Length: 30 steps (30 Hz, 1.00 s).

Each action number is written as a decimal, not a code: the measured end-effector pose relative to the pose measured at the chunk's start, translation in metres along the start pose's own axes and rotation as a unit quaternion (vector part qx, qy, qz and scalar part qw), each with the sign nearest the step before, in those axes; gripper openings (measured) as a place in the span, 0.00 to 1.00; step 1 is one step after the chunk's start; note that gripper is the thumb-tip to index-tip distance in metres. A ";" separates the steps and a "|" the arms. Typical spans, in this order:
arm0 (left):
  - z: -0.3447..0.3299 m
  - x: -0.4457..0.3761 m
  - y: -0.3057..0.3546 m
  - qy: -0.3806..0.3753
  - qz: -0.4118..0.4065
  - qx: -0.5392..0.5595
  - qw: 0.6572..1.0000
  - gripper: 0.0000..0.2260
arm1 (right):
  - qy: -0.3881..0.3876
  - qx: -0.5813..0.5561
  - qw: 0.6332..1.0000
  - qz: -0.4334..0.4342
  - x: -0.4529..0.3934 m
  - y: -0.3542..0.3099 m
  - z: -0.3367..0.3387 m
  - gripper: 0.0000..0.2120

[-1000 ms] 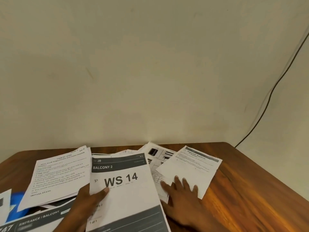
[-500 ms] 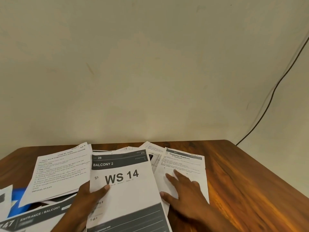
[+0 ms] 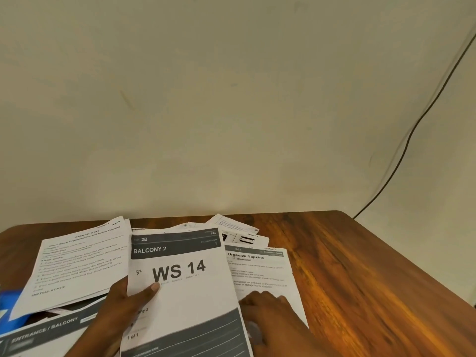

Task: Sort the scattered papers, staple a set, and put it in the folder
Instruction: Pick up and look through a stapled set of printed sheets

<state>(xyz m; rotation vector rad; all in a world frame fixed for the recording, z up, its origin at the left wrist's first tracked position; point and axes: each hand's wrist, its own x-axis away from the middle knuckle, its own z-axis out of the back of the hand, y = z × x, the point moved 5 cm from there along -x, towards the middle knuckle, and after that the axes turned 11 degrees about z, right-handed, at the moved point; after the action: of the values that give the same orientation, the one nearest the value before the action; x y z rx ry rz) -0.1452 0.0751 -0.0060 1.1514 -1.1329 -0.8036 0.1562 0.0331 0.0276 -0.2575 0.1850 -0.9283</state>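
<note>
Several printed sheets lie scattered on a wooden table. My left hand grips the left edge of the "WS 14" sheet, thumb on top. My right hand rests flat on the "Organize Napkins" sheet, which lies beside and partly under the WS 14 sheet. A text sheet lies to the left. A blue folder peeks out at the far left under the papers. No stapler is in view.
An "Entrance / Balcony" sheet lies at the lower left. More sheets poke out behind the pile. A dark cable runs down the wall at right. Bare tabletop extends to the right.
My right hand has slid the "Organize Napkins" sheet left and toward me, squaring it up beside the WS 14 sheet. My left hand has kept its hold.
</note>
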 end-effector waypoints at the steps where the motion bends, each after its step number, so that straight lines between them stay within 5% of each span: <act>1: 0.001 0.000 0.000 0.003 -0.004 -0.002 1.000 0.08 | 0.026 -0.042 0.999 -0.006 0.001 0.003 0.007 0.21; 4: 0.000 -0.001 0.000 0.004 -0.013 -0.009 1.000 0.08 | 0.088 -0.015 0.995 -0.043 -0.005 0.023 0.017 0.32; 10: -0.001 -0.004 -0.002 0.003 -0.017 -0.010 1.000 0.09 | -0.014 0.027 0.996 -0.088 -0.013 0.032 -0.008 0.46; 21: -0.003 0.000 0.000 -0.005 -0.024 -0.009 1.000 0.09 | 0.036 0.079 0.995 -0.052 -0.013 0.019 0.002 0.30; 24: -0.003 0.001 0.001 -0.004 -0.022 0.003 1.000 0.09 | 0.057 0.071 0.993 -0.069 -0.019 0.029 0.005 0.35; 27: -0.002 0.000 -0.001 -0.007 -0.018 0.005 1.000 0.10 | 0.000 0.038 0.997 -0.074 -0.019 0.031 -0.005 0.46; 30: -0.002 -0.001 -0.001 -0.007 -0.020 -0.001 1.000 0.10 | -0.032 0.036 0.996 -0.071 -0.014 0.028 -0.007 0.46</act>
<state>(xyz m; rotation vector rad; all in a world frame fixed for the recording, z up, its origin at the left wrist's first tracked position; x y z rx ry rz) -0.1436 0.0762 -0.0070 1.1720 -1.1243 -0.8451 0.1671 0.0596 0.0136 -0.2354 0.0734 -1.0648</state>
